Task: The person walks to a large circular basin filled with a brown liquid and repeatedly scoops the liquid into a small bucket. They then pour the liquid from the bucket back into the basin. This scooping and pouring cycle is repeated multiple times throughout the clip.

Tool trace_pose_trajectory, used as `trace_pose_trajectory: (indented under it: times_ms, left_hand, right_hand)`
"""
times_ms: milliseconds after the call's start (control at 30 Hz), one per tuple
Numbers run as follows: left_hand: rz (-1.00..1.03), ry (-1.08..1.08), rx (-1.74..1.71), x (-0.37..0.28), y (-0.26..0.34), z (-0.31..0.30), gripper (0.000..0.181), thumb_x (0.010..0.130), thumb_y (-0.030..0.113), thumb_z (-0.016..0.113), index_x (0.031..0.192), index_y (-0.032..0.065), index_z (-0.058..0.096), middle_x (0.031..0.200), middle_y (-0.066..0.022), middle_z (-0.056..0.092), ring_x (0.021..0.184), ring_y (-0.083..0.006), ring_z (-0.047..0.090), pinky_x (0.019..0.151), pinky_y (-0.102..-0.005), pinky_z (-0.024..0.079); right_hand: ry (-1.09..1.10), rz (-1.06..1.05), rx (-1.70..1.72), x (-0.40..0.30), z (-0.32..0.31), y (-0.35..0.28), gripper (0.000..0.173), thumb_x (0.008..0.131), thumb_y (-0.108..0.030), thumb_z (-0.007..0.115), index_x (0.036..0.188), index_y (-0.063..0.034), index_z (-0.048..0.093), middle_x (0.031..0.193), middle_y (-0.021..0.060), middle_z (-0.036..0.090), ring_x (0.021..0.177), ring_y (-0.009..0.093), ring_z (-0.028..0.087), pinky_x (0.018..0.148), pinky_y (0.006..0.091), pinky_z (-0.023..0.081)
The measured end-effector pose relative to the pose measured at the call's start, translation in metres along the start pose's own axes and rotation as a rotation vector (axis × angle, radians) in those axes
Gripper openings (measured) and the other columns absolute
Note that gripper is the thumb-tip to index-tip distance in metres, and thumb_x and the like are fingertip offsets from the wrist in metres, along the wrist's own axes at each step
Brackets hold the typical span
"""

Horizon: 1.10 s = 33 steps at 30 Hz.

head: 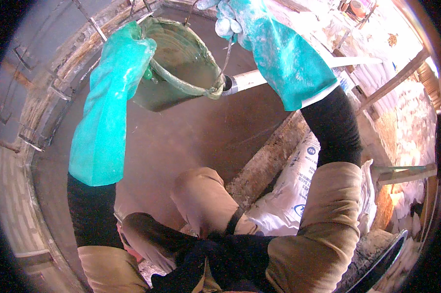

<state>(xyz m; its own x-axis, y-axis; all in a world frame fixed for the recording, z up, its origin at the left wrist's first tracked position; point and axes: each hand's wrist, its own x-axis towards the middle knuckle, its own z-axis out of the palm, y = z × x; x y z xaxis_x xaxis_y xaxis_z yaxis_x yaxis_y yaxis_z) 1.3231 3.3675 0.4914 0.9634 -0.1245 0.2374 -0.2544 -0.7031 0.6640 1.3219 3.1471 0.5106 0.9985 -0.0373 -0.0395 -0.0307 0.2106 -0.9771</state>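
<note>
A dirty bucket [172, 69], tilted with its mouth facing me, hangs over brown, cloudy liquid [169, 135] at the top of the view. Some murky liquid shows inside it. My left hand [127, 55], in a long teal rubber glove, grips the bucket's rim on its left side. Higher up and to the right, my right hand [229, 20], in a matching glove smeared with pale residue, has its fingers curled around the thin wire handle [226, 60]. A white pipe [248, 80] with a grey end reaches out beside the bucket's lower right rim.
A weathered wall [55, 69] with protruding metal rods curves along the left. Near my knees, a rough beam [268, 157] and a printed white sack [290, 186] lie on the right. Wooden sticks [392, 84] and more pale sacks stand farther right. A round metal-rimmed object [385, 256] sits at lower right.
</note>
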Motion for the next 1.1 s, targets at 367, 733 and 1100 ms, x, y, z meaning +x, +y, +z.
trace_pose_trajectory:
  times_ms: [367, 733, 1100]
  left_hand:
    - [0.087, 0.000, -0.031, -0.006, 0.008, 0.002, 0.030, 0.092, 0.016, 0.061, 0.118, -0.0001, 0.058, 0.086, -0.0096, 0.063, 0.057, -0.0152, 0.056, 0.048, -0.0315, 0.047]
    - [0.256, 0.028, 0.233, -0.018, 0.018, 0.007, 0.036, 0.088, 0.025, 0.059, 0.116, 0.0028, 0.060, 0.104, -0.0237, 0.067, 0.100, -0.0408, 0.065, 0.086, -0.0468, 0.051]
    - [0.460, 0.087, 0.111, -0.024, 0.001, 0.032, 0.028, 0.079, 0.020, 0.064, 0.103, 0.0056, 0.060, 0.081, -0.0225, 0.067, 0.080, -0.0417, 0.067, 0.071, -0.0523, 0.052]
  right_hand:
    - [0.079, 0.003, 0.036, -0.025, -0.001, 0.003, 0.027, 0.091, -0.030, 0.068, 0.092, -0.0037, 0.060, 0.056, -0.0023, 0.048, 0.032, 0.011, 0.036, 0.029, 0.0244, 0.032]
    - [0.109, -0.250, 0.173, -0.030, -0.042, 0.042, 0.035, 0.094, -0.025, 0.056, 0.117, -0.0002, 0.063, 0.086, 0.0106, 0.066, 0.038, 0.013, 0.051, 0.031, 0.0231, 0.041]
    - [0.225, -0.286, 0.248, -0.023, -0.065, 0.069, 0.036, 0.094, -0.022, 0.057, 0.125, -0.0030, 0.061, 0.077, 0.0062, 0.061, 0.036, 0.010, 0.034, 0.030, 0.0245, 0.032]
